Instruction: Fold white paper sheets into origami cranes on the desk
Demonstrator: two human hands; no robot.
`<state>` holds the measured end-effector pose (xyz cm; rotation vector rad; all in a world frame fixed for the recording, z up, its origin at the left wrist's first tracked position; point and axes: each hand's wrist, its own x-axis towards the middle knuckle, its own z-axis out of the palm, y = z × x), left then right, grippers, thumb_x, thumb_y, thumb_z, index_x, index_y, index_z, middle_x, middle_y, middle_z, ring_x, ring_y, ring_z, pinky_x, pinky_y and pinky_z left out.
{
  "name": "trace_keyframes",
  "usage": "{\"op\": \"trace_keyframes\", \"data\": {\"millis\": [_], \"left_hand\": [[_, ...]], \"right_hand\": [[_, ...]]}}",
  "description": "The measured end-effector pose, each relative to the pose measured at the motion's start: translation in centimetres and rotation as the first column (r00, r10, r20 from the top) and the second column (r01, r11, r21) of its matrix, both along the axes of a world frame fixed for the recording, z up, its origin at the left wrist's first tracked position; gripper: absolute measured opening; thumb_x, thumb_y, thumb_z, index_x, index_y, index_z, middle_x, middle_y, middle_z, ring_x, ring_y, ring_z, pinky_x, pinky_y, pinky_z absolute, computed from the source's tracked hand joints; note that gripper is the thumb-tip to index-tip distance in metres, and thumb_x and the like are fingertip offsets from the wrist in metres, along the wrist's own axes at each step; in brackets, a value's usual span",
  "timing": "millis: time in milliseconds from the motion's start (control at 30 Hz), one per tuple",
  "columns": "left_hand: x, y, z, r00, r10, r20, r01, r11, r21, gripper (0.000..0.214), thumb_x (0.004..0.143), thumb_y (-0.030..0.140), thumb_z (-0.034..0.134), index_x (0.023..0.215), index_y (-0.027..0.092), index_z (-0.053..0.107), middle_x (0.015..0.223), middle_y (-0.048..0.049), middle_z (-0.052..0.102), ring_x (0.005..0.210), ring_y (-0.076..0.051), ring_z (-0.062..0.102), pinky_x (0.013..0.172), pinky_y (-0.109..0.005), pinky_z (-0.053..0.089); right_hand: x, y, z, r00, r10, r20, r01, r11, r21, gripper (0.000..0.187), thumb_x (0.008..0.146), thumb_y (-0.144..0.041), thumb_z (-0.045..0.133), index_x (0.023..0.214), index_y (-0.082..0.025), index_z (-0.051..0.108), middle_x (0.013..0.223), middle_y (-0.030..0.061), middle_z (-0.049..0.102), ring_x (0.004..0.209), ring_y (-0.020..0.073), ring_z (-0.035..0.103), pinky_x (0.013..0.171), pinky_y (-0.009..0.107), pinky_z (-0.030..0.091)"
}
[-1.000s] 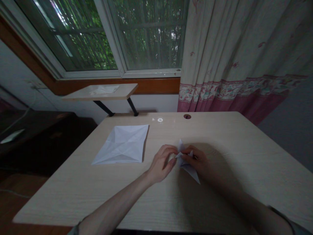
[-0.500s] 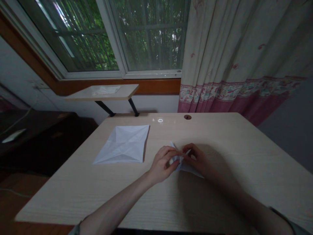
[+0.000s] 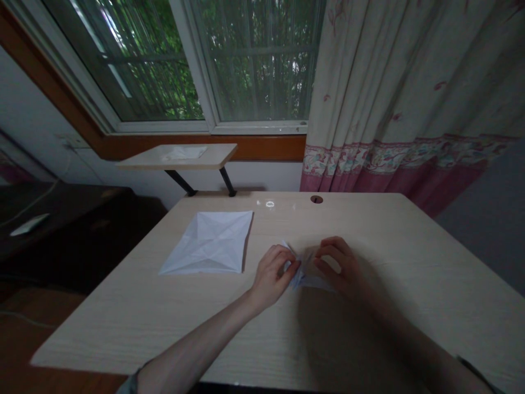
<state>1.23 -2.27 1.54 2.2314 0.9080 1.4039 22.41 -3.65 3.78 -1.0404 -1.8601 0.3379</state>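
A small piece of folded white paper point(image 3: 315, 282) lies on the light wooden desk in front of me, partly covered by both hands. My left hand point(image 3: 274, 272) is closed in a pinch on its left part, thumb and fingertips together. Just to the right, my right hand point(image 3: 339, 264) hovers over the paper's other end with thumb and index fingertips brought together. Whether a paper edge is between those fingertips is too blurred to tell. To the left of my hands rests a larger white sheet point(image 3: 213, 241), spread out, with crossing creases.
The desk point(image 3: 197, 323) has a round cable hole point(image 3: 316, 200) at its back edge. A raised shelf point(image 3: 213, 158) on black legs carries some white paper point(image 3: 186, 152). Behind are a window and a floral curtain point(image 3: 369, 109). A dark piece of furniture point(image 3: 82, 219) stands left.
My right hand has shifted to the right, away from my left fingertips, opening a gap between the hands. My left hand keeps its pinch. The view has moved slightly.
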Motion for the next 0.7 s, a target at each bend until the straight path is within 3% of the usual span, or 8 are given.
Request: {"op": "trace_keyframes", "data": {"millis": [167, 300, 467, 700], "left_hand": [[0.0, 0.0, 0.0, 0.999, 0.03, -0.04, -0.029, 0.999, 0.03, 0.016, 0.096, 0.027, 0.057, 0.084, 0.019, 0.064, 0.082, -0.0045, 0.064, 0.082, -0.018, 0.059, 0.071, -0.031, 0.049], [0.0, 0.1, 0.3, 1.0, 0.005, -0.015, -0.004, 0.999, 0.05, 0.016, 0.094, 0.026, 0.061, 0.08, 0.019, 0.064, 0.079, -0.0042, 0.065, 0.078, -0.017, 0.06, 0.069, -0.03, 0.048], [-0.5, 0.1, 1.0, 0.991, -0.132, -0.029, 0.133, 0.99, 0.046, 0.015, 0.093, 0.025, 0.056, 0.083, 0.018, 0.065, 0.081, -0.0067, 0.067, 0.078, -0.018, 0.062, 0.07, -0.032, 0.05], [-0.9, 0.4, 1.7, 0.973, -0.225, -0.046, 0.226, 0.974, 0.021, 0.015, 0.094, 0.024, 0.055, 0.087, 0.017, 0.067, 0.085, -0.0086, 0.069, 0.081, -0.019, 0.064, 0.07, -0.032, 0.052]], "right_hand": [[-0.3, -0.3, 0.6, 0.966, 0.151, 0.212, -0.141, 0.988, -0.061, 0.01, 0.09, -0.032, 0.066, 0.082, -0.027, 0.069, 0.085, 0.0011, 0.068, 0.084, 0.0202, 0.061, 0.081, 0.038, 0.046], [0.0, -0.1, 1.4, 0.939, 0.17, 0.301, -0.144, 0.984, -0.108, 0.003, 0.086, -0.031, 0.074, 0.083, -0.029, 0.074, 0.086, -0.0005, 0.073, 0.084, 0.0199, 0.063, 0.082, 0.038, 0.045], [0.4, -0.2, 2.1, 0.924, 0.244, 0.296, -0.191, 0.962, -0.196, 0.01, 0.088, -0.032, 0.071, 0.095, -0.035, 0.077, 0.097, -0.0004, 0.074, 0.09, 0.0195, 0.067, 0.085, 0.038, 0.048], [0.2, -0.4, 1.3, 0.933, 0.255, 0.255, -0.197, 0.952, -0.232, 0.014, 0.086, -0.032, 0.073, 0.1, -0.033, 0.074, 0.106, -0.0001, 0.073, 0.102, 0.0213, 0.065, 0.093, 0.04, 0.049]]}}
